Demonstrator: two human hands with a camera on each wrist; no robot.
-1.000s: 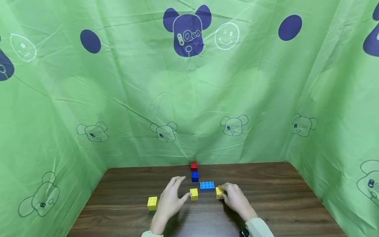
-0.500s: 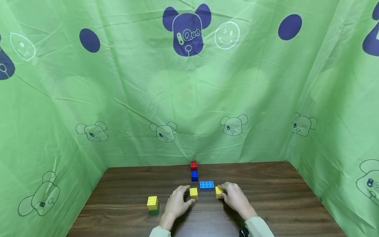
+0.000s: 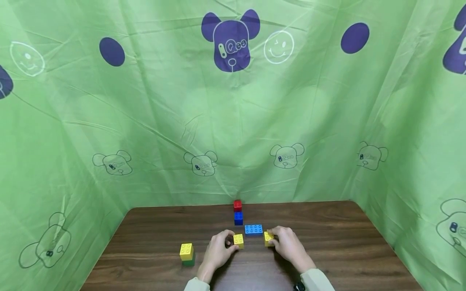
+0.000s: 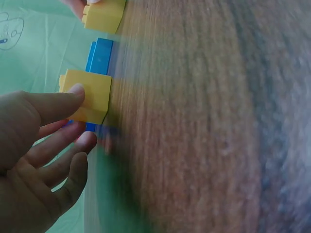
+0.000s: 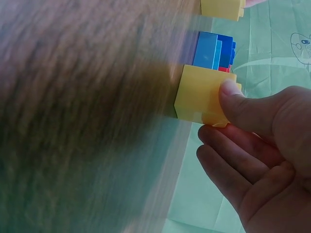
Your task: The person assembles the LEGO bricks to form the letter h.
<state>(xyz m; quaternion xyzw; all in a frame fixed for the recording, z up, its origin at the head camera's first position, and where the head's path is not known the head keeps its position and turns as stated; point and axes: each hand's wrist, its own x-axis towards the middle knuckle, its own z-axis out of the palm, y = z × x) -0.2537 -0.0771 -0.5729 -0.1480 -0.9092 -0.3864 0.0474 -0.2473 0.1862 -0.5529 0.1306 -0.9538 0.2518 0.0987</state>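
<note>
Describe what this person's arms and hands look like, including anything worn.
The left hand and right hand wear no gloves. A pale sleeve shows on each arm. A black item sits at the right wrist, too small to identify.

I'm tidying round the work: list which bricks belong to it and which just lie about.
Likely in the job:
left yellow brick, pinched by the left fingers
right yellow brick, pinched by the right fingers

Apparently lying about, untouched:
light-blue brick
dark-blue brick
red brick
third yellow brick, on a green brick
</note>
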